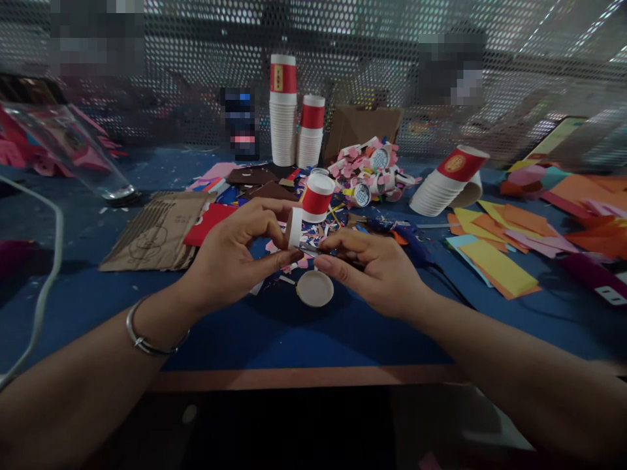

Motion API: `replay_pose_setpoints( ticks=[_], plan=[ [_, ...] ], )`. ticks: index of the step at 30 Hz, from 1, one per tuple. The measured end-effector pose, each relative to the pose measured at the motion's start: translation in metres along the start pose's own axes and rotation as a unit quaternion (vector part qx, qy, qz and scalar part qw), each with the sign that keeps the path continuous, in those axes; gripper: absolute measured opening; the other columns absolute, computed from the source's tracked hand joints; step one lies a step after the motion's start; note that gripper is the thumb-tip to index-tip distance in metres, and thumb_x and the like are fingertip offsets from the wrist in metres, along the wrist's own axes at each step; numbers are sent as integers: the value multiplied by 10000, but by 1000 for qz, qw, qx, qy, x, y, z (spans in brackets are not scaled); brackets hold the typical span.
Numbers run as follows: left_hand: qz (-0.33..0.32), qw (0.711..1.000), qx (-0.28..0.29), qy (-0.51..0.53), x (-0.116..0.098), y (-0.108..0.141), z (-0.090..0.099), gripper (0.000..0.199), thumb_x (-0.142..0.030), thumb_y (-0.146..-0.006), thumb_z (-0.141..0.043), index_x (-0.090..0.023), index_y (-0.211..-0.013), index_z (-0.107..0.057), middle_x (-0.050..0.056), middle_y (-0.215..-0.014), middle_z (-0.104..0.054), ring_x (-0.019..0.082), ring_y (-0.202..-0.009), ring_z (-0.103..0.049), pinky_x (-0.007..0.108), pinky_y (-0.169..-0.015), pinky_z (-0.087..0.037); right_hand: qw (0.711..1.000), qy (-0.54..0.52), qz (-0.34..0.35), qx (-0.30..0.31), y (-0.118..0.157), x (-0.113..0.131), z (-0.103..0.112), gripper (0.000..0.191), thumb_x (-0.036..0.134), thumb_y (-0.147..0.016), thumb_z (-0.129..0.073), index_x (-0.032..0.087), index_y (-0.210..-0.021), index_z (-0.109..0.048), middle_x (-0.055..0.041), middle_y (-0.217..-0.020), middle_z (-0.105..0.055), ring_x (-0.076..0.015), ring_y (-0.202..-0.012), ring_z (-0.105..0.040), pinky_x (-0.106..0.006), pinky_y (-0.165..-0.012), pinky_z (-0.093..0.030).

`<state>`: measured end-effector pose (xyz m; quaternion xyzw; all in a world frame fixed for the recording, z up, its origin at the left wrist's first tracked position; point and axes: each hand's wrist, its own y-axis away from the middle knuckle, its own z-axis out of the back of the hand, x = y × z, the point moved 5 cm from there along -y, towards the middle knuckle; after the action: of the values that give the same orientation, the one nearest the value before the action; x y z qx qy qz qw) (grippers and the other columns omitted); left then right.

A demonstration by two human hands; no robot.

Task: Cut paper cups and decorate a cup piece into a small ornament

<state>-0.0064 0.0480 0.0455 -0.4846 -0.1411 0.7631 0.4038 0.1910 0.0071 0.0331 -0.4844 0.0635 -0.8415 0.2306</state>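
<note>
My left hand [242, 245] pinches a cut-off paper cup base [294, 228], a shallow white ring held on its side between thumb and fingers. The fingers of my right hand [375, 264] are closed on a small tool with a thin metal blade [308, 249]; its handle is hidden in the hand. The blade's tip meets the lower edge of the cup base. Below, a round white cup bottom [315, 289] lies on the blue table. Just behind my hands stands a red and white paper cup [317, 196], upside down, among paper scraps.
Two stacks of paper cups [283, 130] rise at the back, and a tilted stack [448, 183] leans at right. A glue gun [414, 241] trails its cord. A pile of cut paper pieces [365, 170], coloured paper [499, 264], a brown paper bag [154, 232] and a glass bottle [81, 147] surround the workspace.
</note>
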Motion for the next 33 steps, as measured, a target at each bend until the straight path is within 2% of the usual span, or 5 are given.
replay_pose_setpoints(
  ticks=[5,17,22,29,33],
  plan=[
    [6,1000,-4,-1,0,0,0,236,-302,-886,-826,-237,-759,-638,77,-1290,-738,256,-1268,-671,470,-1087,-538,1000,-4,0,3,0,0,0,357,539,-998,-672,192,-918,-696,10,-739,-631,-102,-588,-500,-260,-531,-341],
    [-34,996,-19,-75,-11,2,3,162,-196,-859,-817,-218,-822,-661,83,-1235,-748,251,-1195,-697,402,-1000,-556,999,25,48,-1,0,8,0,324,471,-1019,-653,172,-907,-707,16,-731,-622,-88,-588,-498,-248,-549,-364],
    [-23,998,-8,-55,-9,0,2,160,-160,-866,-758,-223,-821,-619,104,-1279,-730,266,-1256,-671,454,-1035,-549,999,24,22,6,-2,3,2,354,526,-993,-684,186,-897,-708,12,-734,-637,-96,-593,-501,-255,-544,-358],
    [-26,997,15,-68,-8,0,1,194,-142,-846,-747,-228,-772,-590,82,-1348,-724,286,-1293,-668,470,-1077,-527,999,-51,-7,-6,-4,3,8,422,607,-948,-718,191,-879,-707,31,-668,-600,-84,-528,-438,-258,-481,-269],
    [-34,996,31,-81,-14,-1,-3,208,-151,-872,-712,-233,-751,-563,72,-1346,-735,278,-1270,-683,454,-1040,-547,997,-69,-23,-2,-7,4,9,460,639,-924,-734,188,-838,-709,16,-693,-619,-97,-563,-479,-256,-499,-318]
  ],
)
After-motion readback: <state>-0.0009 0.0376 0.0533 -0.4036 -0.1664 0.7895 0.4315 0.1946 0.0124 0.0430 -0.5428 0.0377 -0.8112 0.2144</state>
